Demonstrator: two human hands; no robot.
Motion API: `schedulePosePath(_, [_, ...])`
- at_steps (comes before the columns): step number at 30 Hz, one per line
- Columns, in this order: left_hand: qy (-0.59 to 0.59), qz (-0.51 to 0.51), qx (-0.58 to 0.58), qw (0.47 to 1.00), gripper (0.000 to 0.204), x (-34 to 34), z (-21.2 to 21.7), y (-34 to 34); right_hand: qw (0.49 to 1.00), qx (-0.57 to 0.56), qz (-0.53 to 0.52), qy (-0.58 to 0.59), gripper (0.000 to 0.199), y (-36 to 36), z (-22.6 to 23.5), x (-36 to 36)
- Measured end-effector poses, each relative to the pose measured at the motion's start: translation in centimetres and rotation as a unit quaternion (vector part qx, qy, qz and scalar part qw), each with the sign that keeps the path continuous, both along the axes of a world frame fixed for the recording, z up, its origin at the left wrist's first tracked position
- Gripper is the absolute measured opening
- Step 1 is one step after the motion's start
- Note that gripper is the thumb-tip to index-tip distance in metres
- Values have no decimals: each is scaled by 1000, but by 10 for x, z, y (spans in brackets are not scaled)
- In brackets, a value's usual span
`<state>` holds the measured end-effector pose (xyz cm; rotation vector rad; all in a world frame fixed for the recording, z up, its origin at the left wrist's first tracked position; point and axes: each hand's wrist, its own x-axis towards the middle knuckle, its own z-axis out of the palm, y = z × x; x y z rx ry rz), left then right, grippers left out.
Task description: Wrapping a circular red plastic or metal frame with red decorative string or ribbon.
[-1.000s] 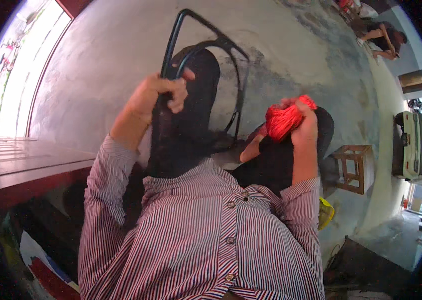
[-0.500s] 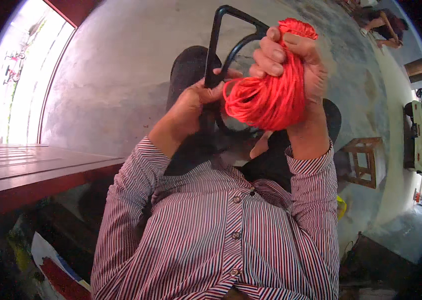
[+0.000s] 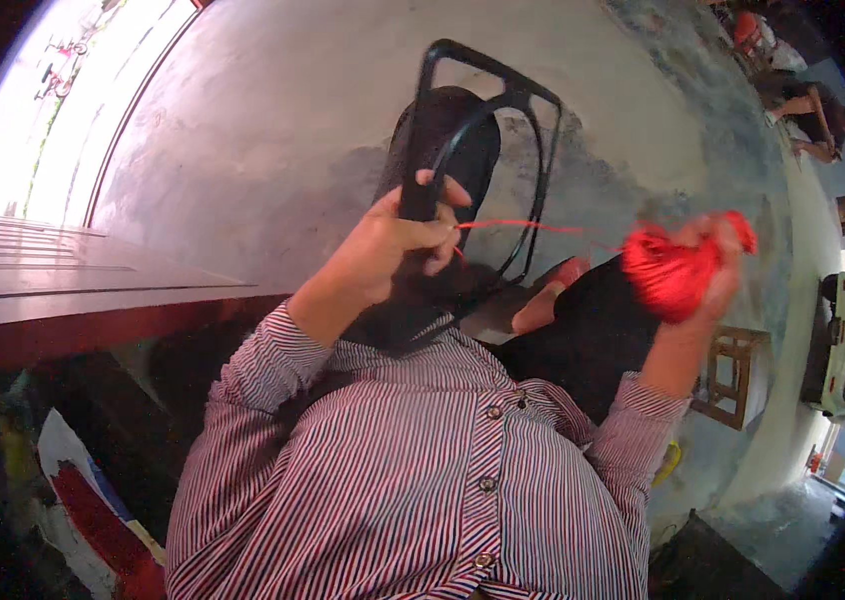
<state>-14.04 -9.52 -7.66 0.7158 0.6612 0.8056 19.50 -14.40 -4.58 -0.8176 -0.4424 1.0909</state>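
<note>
The grey floor [image 3: 273, 85] spreads out smooth and mottled, with darker patches along its middle and toward the upper right. A small open-sided wooden stool [image 3: 755, 385] stands on it at the right, with a yellow thing [image 3: 670, 462], partly hidden by a striped sleeve [image 3: 618, 450], nearer the lower edge. Toward the far upper right, a person [image 3: 823, 125] crouches on it near a red and white heap [image 3: 758, 38], too small to make out.

Two hands show: left hand [image 3: 390, 242] central, right hand [image 3: 717, 283] centre right. There is one red cord bundle [image 3: 665, 272], centre right; one black frame [image 3: 517, 98], upper centre; one stool [image 3: 756, 378], right; one co-worker [image 3: 825, 118], upper right.
</note>
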Motion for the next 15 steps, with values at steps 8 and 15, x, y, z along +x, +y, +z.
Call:
schedulePosePath(8, [68, -58, 51, 995, 27, 16, 16, -10, 919, -51, 246, -303, 25, 2, -17, -139])
schedulePosePath(15, [20, -44, 29, 998, 28, 10, 8, -13, 927, -68, 256, -264, 24, 5, -16, -135])
